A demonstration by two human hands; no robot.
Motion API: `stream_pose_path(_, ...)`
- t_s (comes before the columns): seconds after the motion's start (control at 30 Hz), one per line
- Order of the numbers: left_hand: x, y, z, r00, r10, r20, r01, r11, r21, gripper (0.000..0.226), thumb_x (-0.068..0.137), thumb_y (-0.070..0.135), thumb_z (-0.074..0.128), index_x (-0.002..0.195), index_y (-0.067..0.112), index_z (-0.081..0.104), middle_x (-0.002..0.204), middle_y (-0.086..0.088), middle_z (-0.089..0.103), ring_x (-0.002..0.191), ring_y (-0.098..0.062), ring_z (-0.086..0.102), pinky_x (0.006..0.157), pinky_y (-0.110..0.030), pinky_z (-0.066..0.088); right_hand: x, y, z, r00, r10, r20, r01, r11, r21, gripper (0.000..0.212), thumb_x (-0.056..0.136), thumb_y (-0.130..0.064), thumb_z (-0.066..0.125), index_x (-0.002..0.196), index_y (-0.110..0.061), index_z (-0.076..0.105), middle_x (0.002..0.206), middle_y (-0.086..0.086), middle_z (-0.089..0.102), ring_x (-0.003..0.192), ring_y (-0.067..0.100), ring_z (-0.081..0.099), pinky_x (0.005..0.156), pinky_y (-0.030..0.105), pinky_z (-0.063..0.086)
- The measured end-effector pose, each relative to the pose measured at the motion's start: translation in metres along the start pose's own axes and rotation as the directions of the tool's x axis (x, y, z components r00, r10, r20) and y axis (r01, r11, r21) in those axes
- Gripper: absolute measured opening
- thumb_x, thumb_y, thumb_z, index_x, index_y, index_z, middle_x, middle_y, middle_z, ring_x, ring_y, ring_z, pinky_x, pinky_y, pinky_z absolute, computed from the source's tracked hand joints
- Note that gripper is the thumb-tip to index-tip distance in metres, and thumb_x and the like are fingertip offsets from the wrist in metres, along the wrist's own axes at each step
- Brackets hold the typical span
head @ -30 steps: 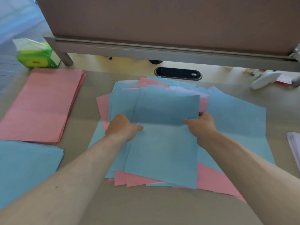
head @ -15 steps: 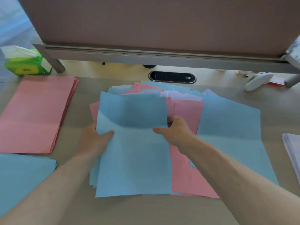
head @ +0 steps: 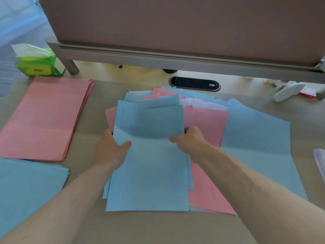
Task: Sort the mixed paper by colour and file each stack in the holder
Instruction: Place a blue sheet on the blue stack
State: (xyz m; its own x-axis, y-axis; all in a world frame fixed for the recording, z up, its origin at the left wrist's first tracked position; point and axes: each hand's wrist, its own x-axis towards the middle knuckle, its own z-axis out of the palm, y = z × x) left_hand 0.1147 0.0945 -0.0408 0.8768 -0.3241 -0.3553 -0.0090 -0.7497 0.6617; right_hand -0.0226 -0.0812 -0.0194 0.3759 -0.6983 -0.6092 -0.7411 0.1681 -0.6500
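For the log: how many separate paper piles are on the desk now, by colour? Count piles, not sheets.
Pink pile: 1
Blue pile: 1
Mixed pile, its top blue sheets gripped by left hand and right hand: 1
Pale pile, cut off at the right edge: 1
Total: 4

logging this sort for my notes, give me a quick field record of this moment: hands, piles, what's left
left hand: grips left edge of blue sheets, thumb on top
right hand: grips their right edge, thumb on top
mixed pile: pink, blue and white sheets fanned mid desk, under the held sheets
pink stack: far left
blue stack: near left, in front of pink stack
tissue pack: behind pink stack
holder: not in view
status: sorting unfinished
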Motion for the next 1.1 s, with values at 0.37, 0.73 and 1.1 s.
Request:
stream_pose_path(0.37, -0.006, 0.0, 0.0, 1.0, 0.021, 0.003, -0.021, 1.0, -0.005, 0.037, 0.085, 0.022, 0.078, 0.113, 0.019, 0.052, 0.104, -0.001, 0.066, 0.096, -0.028, 0.065, 0.084, -0.044, 0.054, 0.007, 0.008, 0.0, 0.994, -0.003, -0.106, 0.005, 1.0, 0.017, 0.037, 0.074, -0.018, 0.081, 0.102, -0.003, 0.062, 0.105, 0.01, 0.069, 0.081, 0.024, 0.065, 0.063, 0.032, 0.052)
stream_pose_path(0.73, -0.009, 0.008, 0.003, 0.999, 0.034, -0.002, -0.034, 0.999, -0.01, 0.039, 0.087, 0.023, 0.077, 0.116, 0.021, 0.051, 0.112, -0.001, 0.065, 0.107, -0.029, 0.064, 0.086, -0.042, 0.052, -0.008, 0.012, -0.001, 0.95, -0.308, -0.048, 0.307, 0.951, -0.042, 0.02, 0.089, -0.008, 0.052, 0.099, -0.017, 0.067, 0.092, -0.003, 0.071, 0.082, 0.02, 0.068, 0.062, 0.027, 0.049)
stream_pose_path(1.1, -0.061, 0.144, 0.105, 0.927, 0.223, 0.302, -0.16, 0.962, -0.222, 0.085, 0.082, 0.045, 0.081, 0.152, 0.023, 0.039, 0.128, 0.006, 0.06, 0.109, -0.014, 0.064, 0.1, -0.041, 0.053, 0.008, 0.087, -0.195, 0.953, -0.072, -0.294, 0.193, 0.891, 0.41, 0.019, 0.093, 0.0, 0.061, 0.097, -0.017, 0.068, 0.105, 0.017, 0.074, 0.092, 0.032, 0.071, 0.089, 0.052, 0.058)
